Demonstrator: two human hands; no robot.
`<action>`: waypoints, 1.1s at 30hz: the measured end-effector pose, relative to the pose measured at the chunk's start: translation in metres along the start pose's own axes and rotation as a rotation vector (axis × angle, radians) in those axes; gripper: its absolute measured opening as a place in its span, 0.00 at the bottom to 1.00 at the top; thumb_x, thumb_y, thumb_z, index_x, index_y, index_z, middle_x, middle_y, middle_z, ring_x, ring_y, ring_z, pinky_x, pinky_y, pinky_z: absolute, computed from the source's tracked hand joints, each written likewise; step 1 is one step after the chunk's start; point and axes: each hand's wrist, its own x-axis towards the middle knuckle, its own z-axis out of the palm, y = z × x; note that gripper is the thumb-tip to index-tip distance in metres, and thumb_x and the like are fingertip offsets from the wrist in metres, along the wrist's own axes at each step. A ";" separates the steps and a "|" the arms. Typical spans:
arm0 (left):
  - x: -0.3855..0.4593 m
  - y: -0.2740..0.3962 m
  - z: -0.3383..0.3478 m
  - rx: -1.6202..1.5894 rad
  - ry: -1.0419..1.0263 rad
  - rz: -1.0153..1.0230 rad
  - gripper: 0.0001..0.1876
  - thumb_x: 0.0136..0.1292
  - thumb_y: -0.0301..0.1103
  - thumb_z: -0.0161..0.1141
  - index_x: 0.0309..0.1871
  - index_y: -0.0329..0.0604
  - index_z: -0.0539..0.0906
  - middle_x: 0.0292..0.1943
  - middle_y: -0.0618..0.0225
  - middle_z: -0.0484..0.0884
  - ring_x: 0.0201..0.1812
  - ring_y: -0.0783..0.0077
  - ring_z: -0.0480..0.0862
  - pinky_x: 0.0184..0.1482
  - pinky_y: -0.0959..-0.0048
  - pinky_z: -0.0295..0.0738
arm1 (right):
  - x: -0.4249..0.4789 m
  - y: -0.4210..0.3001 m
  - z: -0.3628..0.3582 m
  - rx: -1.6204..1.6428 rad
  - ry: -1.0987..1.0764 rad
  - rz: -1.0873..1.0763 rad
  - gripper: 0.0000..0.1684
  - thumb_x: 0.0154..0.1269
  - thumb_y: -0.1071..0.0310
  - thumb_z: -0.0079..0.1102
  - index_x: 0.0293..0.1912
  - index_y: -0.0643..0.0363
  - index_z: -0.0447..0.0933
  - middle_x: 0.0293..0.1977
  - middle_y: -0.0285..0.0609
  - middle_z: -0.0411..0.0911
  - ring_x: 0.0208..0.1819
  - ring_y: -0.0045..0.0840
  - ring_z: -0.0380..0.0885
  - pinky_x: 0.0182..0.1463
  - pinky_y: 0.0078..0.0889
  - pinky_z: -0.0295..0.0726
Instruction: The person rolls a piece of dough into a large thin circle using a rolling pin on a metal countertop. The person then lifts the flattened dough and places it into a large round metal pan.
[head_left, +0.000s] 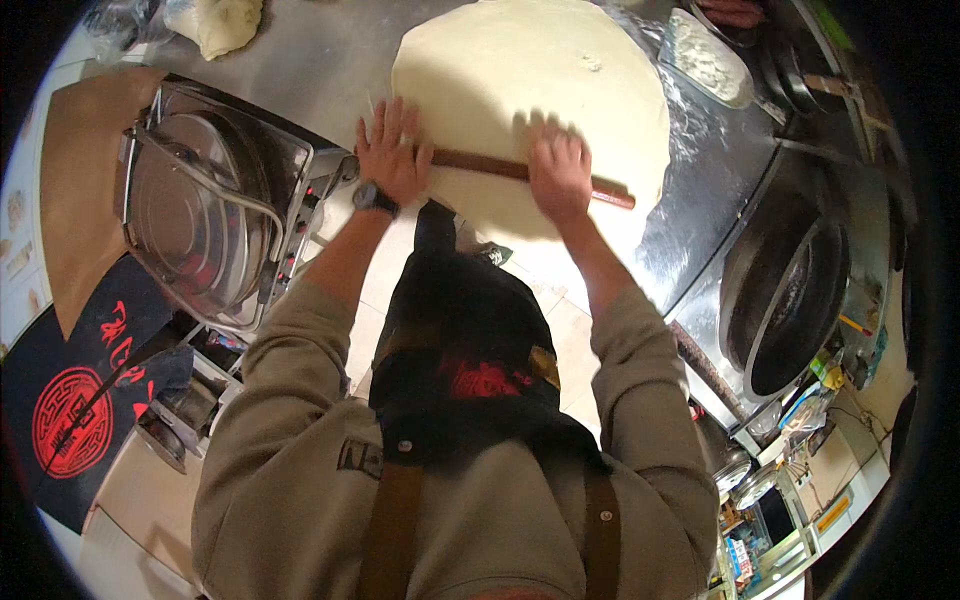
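A large, thin sheet of pale dough (525, 82) lies on the metal worktop (315, 52), its near part reaching the front edge. Across its near part runs a reddish-brown wooden rolling pin (484, 163). My left hand (394, 154) rests flat over the pin's left end, fingers stretched forward, with a dark watch on the wrist. My right hand (559, 165) lies over the pin further right, fingers bent and slightly blurred; the pin's right end sticks out beyond it. What the palms do under the hands is hidden. White flour dusts the metal right of the dough.
At left stands an electric appliance with round plates and a metal handle (225, 195). A lump of dough (221, 22) sits at the upper left. A container of flour (709, 60) is at the upper right, a large dark wok (795, 300) at right.
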 end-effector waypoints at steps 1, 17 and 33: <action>0.032 -0.007 0.004 0.061 0.023 -0.022 0.35 0.76 0.51 0.45 0.80 0.43 0.59 0.80 0.54 0.58 0.80 0.47 0.55 0.78 0.37 0.43 | 0.026 0.014 0.010 -0.091 -0.085 0.037 0.26 0.80 0.62 0.44 0.72 0.58 0.63 0.65 0.60 0.70 0.71 0.48 0.68 0.78 0.68 0.57; -0.028 -0.022 -0.026 -0.159 -0.108 0.092 0.38 0.72 0.49 0.55 0.79 0.40 0.60 0.78 0.53 0.61 0.81 0.50 0.54 0.79 0.37 0.37 | -0.023 -0.022 -0.030 0.152 -0.242 0.134 0.20 0.72 0.68 0.53 0.61 0.49 0.77 0.53 0.44 0.74 0.53 0.43 0.74 0.64 0.59 0.70; 0.112 -0.039 0.002 -0.141 -0.162 0.150 0.42 0.68 0.49 0.57 0.80 0.38 0.55 0.80 0.51 0.57 0.80 0.47 0.54 0.80 0.42 0.42 | 0.065 0.022 0.004 -0.007 -0.160 0.273 0.39 0.68 0.54 0.65 0.73 0.53 0.64 0.70 0.46 0.65 0.72 0.43 0.63 0.72 0.61 0.61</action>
